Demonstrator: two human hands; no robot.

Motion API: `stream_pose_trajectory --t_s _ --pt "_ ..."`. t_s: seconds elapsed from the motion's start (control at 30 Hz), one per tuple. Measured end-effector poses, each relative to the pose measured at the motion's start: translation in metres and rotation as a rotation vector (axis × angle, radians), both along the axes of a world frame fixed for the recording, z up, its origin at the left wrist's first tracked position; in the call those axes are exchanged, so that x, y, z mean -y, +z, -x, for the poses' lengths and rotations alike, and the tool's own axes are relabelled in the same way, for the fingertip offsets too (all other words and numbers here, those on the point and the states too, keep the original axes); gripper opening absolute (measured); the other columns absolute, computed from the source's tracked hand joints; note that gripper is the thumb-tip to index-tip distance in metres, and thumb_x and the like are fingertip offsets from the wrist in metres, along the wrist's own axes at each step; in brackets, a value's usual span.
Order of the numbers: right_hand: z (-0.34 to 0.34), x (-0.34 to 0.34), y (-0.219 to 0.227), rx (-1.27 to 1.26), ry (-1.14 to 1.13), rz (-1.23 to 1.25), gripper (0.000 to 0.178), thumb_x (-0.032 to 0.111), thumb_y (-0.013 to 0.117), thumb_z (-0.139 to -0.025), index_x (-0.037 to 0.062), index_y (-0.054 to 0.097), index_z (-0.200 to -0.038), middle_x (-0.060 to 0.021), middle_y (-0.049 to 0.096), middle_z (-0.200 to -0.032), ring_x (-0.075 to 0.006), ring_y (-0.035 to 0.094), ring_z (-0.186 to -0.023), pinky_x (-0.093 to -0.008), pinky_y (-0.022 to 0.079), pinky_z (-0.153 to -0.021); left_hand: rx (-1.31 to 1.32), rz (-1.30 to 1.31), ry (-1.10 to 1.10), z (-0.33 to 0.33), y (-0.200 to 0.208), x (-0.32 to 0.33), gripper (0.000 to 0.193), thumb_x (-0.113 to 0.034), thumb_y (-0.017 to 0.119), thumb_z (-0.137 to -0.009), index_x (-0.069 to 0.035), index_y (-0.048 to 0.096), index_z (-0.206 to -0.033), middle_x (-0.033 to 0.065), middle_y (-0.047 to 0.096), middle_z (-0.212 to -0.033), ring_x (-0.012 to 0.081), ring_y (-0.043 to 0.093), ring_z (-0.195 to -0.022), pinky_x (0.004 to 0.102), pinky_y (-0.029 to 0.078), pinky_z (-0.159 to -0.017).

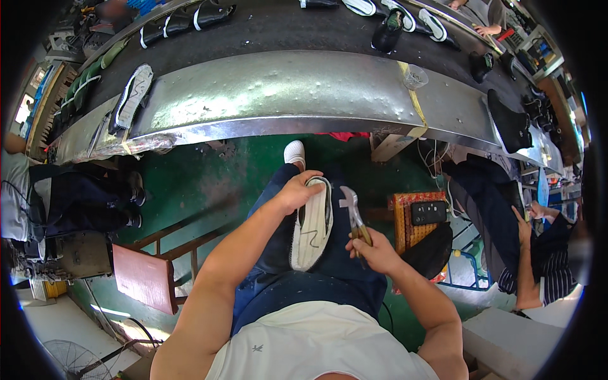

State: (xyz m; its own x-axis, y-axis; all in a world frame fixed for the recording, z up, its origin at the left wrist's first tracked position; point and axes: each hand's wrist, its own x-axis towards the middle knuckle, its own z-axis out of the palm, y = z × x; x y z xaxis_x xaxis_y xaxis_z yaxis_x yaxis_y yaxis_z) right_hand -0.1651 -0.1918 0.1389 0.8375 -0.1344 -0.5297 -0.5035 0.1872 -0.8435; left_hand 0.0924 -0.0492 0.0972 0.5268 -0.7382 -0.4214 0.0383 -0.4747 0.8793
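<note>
A shoe lies sole up across my lap, its pale underside facing me with a dark wavy line near the heel end. My left hand grips its far end, thumb over the edge of the sole. To the right of the shoe, my right hand is closed round the handle of a hammer. The hammer's metal head points away from me, raised beside the shoe and apart from it.
Ahead runs a metal-edged bench with a dark belt carrying several shoes. One upturned shoe rests on its left edge. A wooden stool stands left; a phone lies on a seat at right. Another person's hands work at far right.
</note>
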Motion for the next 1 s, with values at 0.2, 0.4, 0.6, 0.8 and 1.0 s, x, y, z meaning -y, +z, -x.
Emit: stream_pose_trajectory --t_s 0.2,0.4,0.6,0.8,1.0 --pt "-0.016 -0.017 0.057 -0.083 0.311 0.225 0.036 0.020 0.059 -0.101 -0.0018 0.056 -0.130 -0.0121 0.071 -0.100 -0.0209 0.070 -0.089 -0.0345 0.054 -0.084 -0.270 0.400 0.063 0.008 0.006 -0.046 0.058 -0.013 0.062 -0.101 -0.007 0.038 -0.154 0.0111 0.060 -0.133 0.0195 0.058 -0.119 0.0334 0.045 -0.105" --pt "-0.033 -0.031 0.074 0.089 0.430 0.276 0.041 0.022 0.060 -0.100 0.0014 0.054 -0.135 -0.0145 0.068 -0.099 -0.0267 0.067 -0.088 -0.0371 0.052 -0.083 0.335 0.502 0.048 0.032 0.059 -0.089 0.079 -0.010 0.051 -0.105 -0.004 -0.003 -0.163 0.0176 0.040 -0.155 0.0281 0.037 -0.145 0.0370 0.026 -0.121" --pt "-0.060 -0.029 0.084 0.096 0.448 0.010 0.032 0.022 0.061 -0.101 0.0003 0.061 -0.125 -0.0038 0.065 -0.096 -0.0114 0.060 -0.081 -0.0294 0.052 -0.079 0.411 0.429 0.100 0.035 0.067 -0.110 0.076 -0.018 0.049 -0.107 -0.004 0.000 -0.163 0.0204 0.039 -0.157 0.0338 0.035 -0.148 0.0407 0.024 -0.122" --pt "-0.082 -0.022 0.073 -0.070 0.504 0.059 0.023 0.021 0.060 -0.102 0.0016 0.062 -0.115 -0.0032 0.065 -0.086 -0.0115 0.059 -0.068 -0.0293 0.051 -0.066 0.491 0.330 0.140 0.026 0.058 -0.114 0.049 -0.017 0.051 -0.106 -0.003 0.040 -0.152 0.0222 0.046 -0.152 0.0365 0.043 -0.144 0.0429 0.031 -0.120" --pt "-0.075 -0.034 -0.003 0.298 0.464 0.585 0.024 0.015 0.062 -0.097 -0.0026 0.062 -0.113 -0.0201 0.069 -0.094 -0.0373 0.070 -0.081 -0.0422 0.055 -0.074 0.487 0.460 0.170 0.019 0.037 -0.109 0.044 -0.004 0.059 -0.099 -0.003 0.051 -0.142 0.0189 0.055 -0.145 0.0353 0.047 -0.141 0.0426 0.034 -0.119"
